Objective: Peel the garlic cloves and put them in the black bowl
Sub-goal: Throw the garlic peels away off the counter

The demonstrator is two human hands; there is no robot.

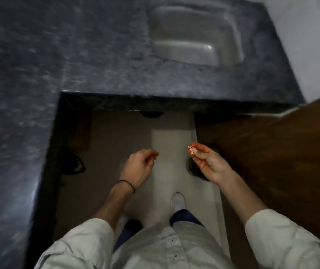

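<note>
Sink (196, 35) ahead, right hand (207, 162) pinching peel (191, 150)

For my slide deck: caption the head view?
Right hand pinches a thin peel scrap near the dark counter.

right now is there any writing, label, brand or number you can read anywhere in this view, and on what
None: no readable text anywhere in the head view.
Dark stone counter: speckled and motion-blurred, no markings.
Steel sink: plain, no brand visible.
Wooden door: bare.
Pale shirt: no print or logo.
Small papery scrap pinched in the right hand: too small to show any text.
</note>
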